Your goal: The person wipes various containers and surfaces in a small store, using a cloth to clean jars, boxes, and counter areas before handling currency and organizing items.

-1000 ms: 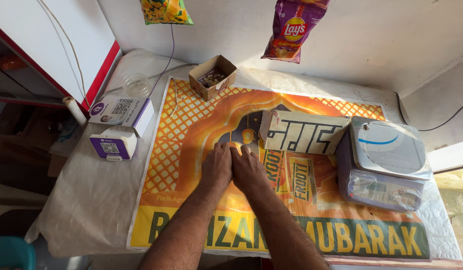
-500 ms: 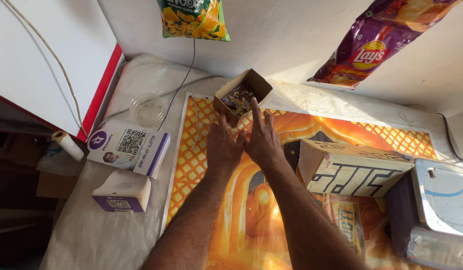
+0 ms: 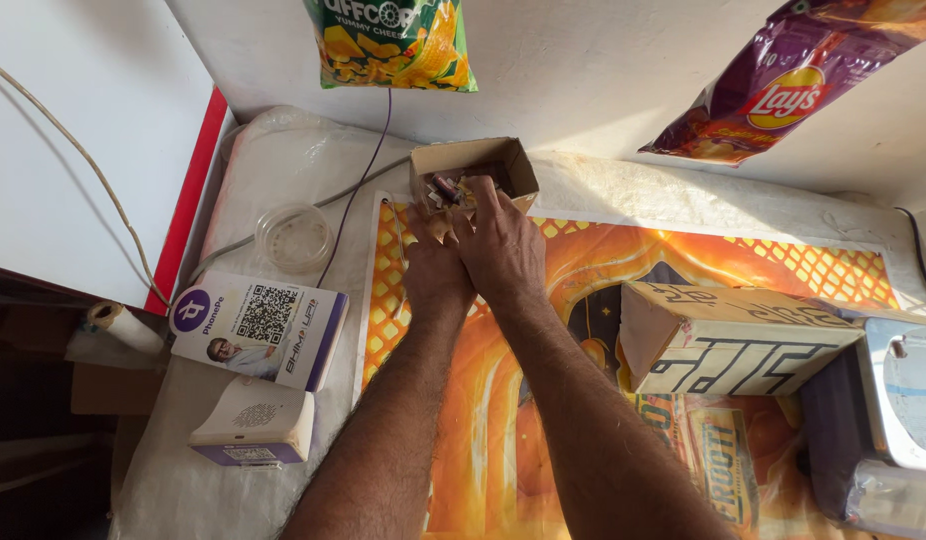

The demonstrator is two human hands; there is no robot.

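Against the back wall, small open cardboard box [image 3: 473,172] sits at the top edge of the orange printed mat [image 3: 683,265], holding small mixed bits, too small to tell what. Right hand [image 3: 503,245] reaches over the box's near rim, fingertips [image 3: 481,190] inside among the bits; can't tell if anything is pinched. Left hand [image 3: 435,272] lies just beside and partly under the right, fingers at the box's near left corner, grip hidden, can't tell. Both forearms come up from the bottom edge and crowd the mat's middle.

Free room: bare strip of mat right of the hands up to the long printed carton [image 3: 733,340], which lies on its side. Weighing scale [image 3: 898,420] at far right edge, touching or just beside the carton. Left of the mat, white cloth-covered counter [image 3: 283,160] carries a clear round lid or dish [image 3: 295,236], a payment code stand [image 3: 258,328], and a small white-and-purple speaker box [image 3: 253,432] near the counter's left edge. Thin cable [image 3: 368,165] runs down the wall past the dish.

White wall behind; two snack bags hang overhead, green-yellow bag [image 3: 393,42] and purple bag [image 3: 793,85]. Red-edged white panel [image 3: 188,190] borders the left.
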